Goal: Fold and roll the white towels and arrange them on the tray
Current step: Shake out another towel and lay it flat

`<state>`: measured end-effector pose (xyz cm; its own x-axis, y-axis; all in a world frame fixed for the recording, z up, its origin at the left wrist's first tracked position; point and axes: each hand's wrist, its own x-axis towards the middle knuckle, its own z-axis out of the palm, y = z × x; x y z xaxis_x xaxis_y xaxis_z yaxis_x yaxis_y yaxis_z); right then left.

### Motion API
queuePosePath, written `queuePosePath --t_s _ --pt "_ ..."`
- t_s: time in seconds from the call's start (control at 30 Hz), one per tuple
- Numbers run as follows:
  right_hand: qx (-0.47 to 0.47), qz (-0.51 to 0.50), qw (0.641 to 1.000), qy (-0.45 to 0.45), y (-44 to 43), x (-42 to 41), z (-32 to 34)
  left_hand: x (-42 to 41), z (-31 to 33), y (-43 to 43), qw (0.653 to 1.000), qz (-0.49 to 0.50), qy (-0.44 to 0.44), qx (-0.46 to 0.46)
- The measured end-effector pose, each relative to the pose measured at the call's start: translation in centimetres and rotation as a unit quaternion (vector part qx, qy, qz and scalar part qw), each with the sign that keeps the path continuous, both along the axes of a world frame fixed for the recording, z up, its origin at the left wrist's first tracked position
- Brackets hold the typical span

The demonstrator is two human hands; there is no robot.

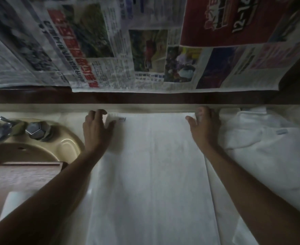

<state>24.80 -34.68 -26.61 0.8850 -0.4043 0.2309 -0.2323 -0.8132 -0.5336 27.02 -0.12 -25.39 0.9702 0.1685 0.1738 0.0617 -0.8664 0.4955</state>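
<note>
White towel (154,174) lies flat; my left hand (97,128) pinches a far corner, likely squaring it. My right hand (204,126) covers the other, grip unclear.

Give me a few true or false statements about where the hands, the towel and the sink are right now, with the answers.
1. The left hand grips the far left corner of the spread towel. True.
2. The sink lies to the right of the spread towel. False: it is on the left.
3. The spread towel is already rolled up. False: it lies flat on the counter.
4. The right hand is at the spread towel's far right corner. True.
5. Behind the counter hang newspaper sheets. True.
</note>
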Motion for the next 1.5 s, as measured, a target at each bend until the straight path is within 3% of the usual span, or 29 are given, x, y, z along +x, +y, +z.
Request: queuePosePath --t_s 0.1,0.17,0.27,0.43,0.53,0.63,0.73,0.93,1.03,1.2,1.4,1.5 --pt "-0.029 0.137 0.989 -0.055 4.7 -2.4 -0.5 -3.5 -1.1 -3.6 0.99 -0.134 -0.003 0.043" --pt "-0.071 0.221 0.973 -0.012 7.3 -4.0 -2.2 -5.3 -2.6 -5.3 0.975 -0.204 0.059 0.073" --pt "-0.138 0.259 0.955 0.032 6.1 -3.9 -3.4 -4.9 -4.2 -4.0 0.97 -0.197 0.084 0.111" --pt "-0.151 0.208 0.965 0.06 0.6 -2.0 -2.7 -3.5 -4.4 0.5 0.977 -0.138 0.09 0.138" --pt "-0.129 0.174 0.975 0.047 1.9 -4.1 -0.9 -5.4 -2.7 -0.5 0.977 -0.133 0.079 0.146" --pt "-0.106 0.218 0.97 0.022 7.0 -9.4 -0.7 -10.9 -2.2 -4.5 0.971 -0.209 0.027 0.115" --pt "-0.133 0.273 0.952 0.039 9.6 -15.0 -2.1 -15.7 -3.6 -5.4 0.959 -0.262 0.038 0.102" --pt "-0.164 0.189 0.968 0.011 0.8 -14.9 -2.3 -16.2 -3.8 -0.1 0.976 -0.179 0.048 0.109" --pt "-0.129 0.148 0.981 -0.002 3.9 -17.6 -1.3 -19.7 -2.6 -2.4 0.981 -0.175 0.029 0.078" --pt "-0.127 0.237 0.962 0.045 11.2 -24.7 -2.0 -26.6 -3.5 -6.2 0.968 -0.24 0.048 0.061" --pt "-0.142 0.163 0.976 0.035 2.5 -24.8 -2.3 -26.8 -4.0 2.3 0.977 -0.174 0.047 0.112" --pt "-0.119 0.121 0.985 0.026 4.1 -27.4 -1.6 -29.6 -3.3 2.6 0.985 -0.142 0.049 0.087"
